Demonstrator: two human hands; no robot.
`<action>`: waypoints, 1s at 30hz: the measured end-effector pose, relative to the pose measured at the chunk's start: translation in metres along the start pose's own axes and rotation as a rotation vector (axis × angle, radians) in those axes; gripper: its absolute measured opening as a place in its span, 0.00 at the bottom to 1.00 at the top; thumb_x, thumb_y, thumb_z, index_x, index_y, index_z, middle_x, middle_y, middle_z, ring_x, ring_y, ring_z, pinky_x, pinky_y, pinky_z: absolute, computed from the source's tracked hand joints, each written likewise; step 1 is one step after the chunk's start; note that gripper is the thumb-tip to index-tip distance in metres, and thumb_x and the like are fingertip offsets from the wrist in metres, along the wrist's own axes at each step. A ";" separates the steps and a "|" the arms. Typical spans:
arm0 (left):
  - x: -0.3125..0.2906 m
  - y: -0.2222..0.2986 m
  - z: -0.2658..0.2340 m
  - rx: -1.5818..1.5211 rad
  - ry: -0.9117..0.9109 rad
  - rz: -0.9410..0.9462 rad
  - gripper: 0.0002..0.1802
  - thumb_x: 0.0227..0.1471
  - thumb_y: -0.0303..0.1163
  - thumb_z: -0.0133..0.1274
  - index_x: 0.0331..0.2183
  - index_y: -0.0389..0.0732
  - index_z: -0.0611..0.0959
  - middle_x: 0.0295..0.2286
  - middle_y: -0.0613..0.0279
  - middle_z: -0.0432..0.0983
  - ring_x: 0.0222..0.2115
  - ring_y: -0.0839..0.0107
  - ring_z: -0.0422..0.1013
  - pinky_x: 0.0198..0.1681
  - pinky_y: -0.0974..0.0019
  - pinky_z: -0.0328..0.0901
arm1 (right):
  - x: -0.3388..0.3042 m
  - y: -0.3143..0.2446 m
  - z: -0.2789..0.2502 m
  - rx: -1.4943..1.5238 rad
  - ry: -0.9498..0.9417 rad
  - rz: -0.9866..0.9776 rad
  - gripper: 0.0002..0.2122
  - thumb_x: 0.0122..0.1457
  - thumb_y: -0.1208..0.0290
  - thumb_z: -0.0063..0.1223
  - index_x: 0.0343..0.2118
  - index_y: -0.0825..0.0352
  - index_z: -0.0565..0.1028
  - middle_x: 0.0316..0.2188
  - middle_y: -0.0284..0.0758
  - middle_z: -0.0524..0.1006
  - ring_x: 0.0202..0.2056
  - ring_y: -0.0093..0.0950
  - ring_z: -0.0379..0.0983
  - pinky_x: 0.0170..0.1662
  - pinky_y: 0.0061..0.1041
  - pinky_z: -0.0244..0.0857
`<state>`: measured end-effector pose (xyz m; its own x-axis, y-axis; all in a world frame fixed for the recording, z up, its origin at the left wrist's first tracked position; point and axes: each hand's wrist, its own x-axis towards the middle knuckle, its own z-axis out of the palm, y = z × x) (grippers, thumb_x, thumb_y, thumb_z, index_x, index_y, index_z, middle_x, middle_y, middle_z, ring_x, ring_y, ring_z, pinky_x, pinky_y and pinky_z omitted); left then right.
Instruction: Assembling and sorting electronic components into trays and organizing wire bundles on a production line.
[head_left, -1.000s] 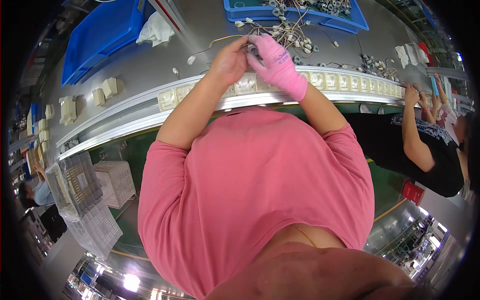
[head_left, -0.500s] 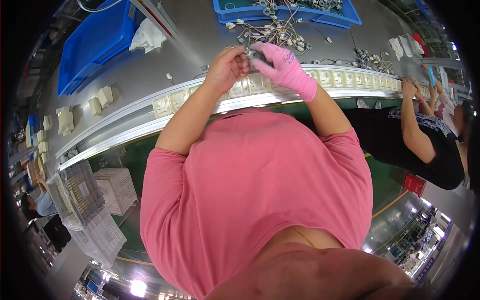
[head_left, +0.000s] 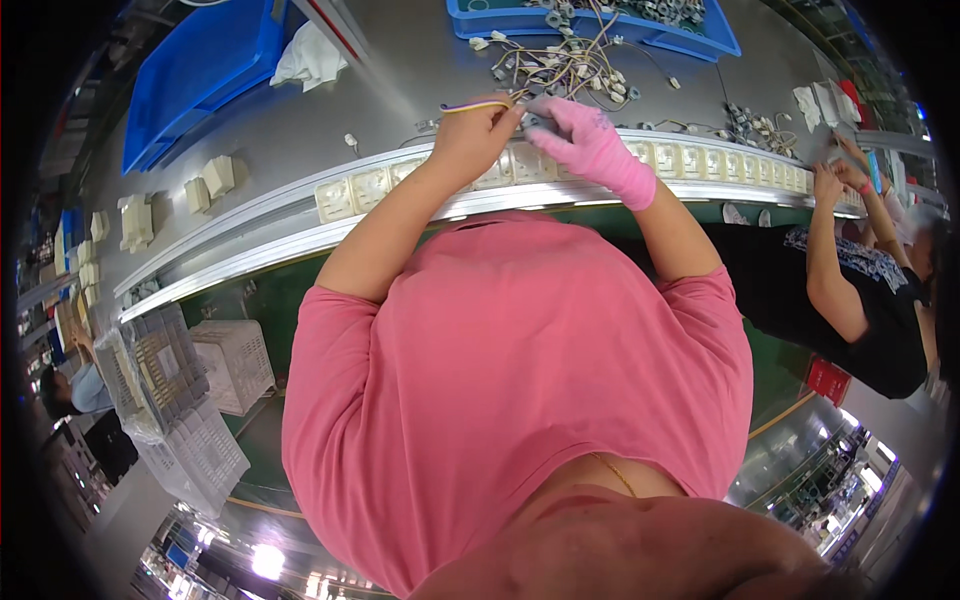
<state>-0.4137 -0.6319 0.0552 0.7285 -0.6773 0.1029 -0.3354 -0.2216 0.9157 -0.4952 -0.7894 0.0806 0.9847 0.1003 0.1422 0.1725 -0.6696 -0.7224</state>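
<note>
Over the rail, both of my hands meet at a small grey part [head_left: 531,120]. My bare left hand [head_left: 474,142] is closed, pinching thin wires [head_left: 474,106] that bow out over its back in yellow and dark strands. Its fingertips touch those of my right hand [head_left: 588,148], which wears a pink glove with greyish fingertips. The gloved fingers are closed around the grey part and hide much of it. Beneath my hands, a row of whitish square plastic housings [head_left: 645,160] sits along the metal rail [head_left: 450,205].
A tangle of wires with white connectors [head_left: 565,70] lies just beyond my hands. Behind it stands a blue tray [head_left: 650,38] of grey parts. At left are a blue bin [head_left: 200,80], a white cloth [head_left: 308,58] and loose housings [head_left: 217,176]. A co-worker's arm [head_left: 835,260] reaches the rail at right.
My left hand has turned so its back shows, and the wires now bow above it. Both hands have shifted slightly right in the picture, as has the whole bench.
</note>
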 end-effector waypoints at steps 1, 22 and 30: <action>-0.001 0.003 -0.003 0.310 0.012 0.137 0.12 0.48 0.35 0.47 0.21 0.37 0.75 0.17 0.60 0.69 0.17 0.68 0.65 0.21 0.70 0.58 | -0.001 0.003 0.000 -0.003 0.005 0.006 0.16 0.49 0.61 0.48 0.35 0.69 0.69 0.23 0.40 0.69 0.26 0.34 0.67 0.31 0.27 0.61; -0.025 -0.015 0.025 0.483 0.136 0.346 0.06 0.35 0.25 0.51 0.23 0.38 0.72 0.23 0.55 0.66 0.28 0.57 0.63 0.31 0.59 0.58 | -0.026 0.024 0.039 -0.471 0.122 -0.356 0.09 0.44 0.68 0.50 0.28 0.65 0.69 0.21 0.34 0.66 0.26 0.33 0.65 0.28 0.32 0.58; -0.025 -0.025 0.029 0.563 0.103 0.330 0.09 0.36 0.26 0.50 0.25 0.38 0.70 0.26 0.56 0.63 0.29 0.59 0.61 0.32 0.58 0.56 | -0.032 0.022 0.048 -0.327 0.313 -0.270 0.10 0.42 0.72 0.52 0.31 0.65 0.72 0.24 0.35 0.68 0.27 0.33 0.66 0.28 0.31 0.61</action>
<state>-0.4409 -0.6302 0.0179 0.5779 -0.7081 0.4057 -0.7917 -0.3658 0.4892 -0.5213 -0.7720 0.0278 0.8436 0.1102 0.5255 0.3541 -0.8499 -0.3903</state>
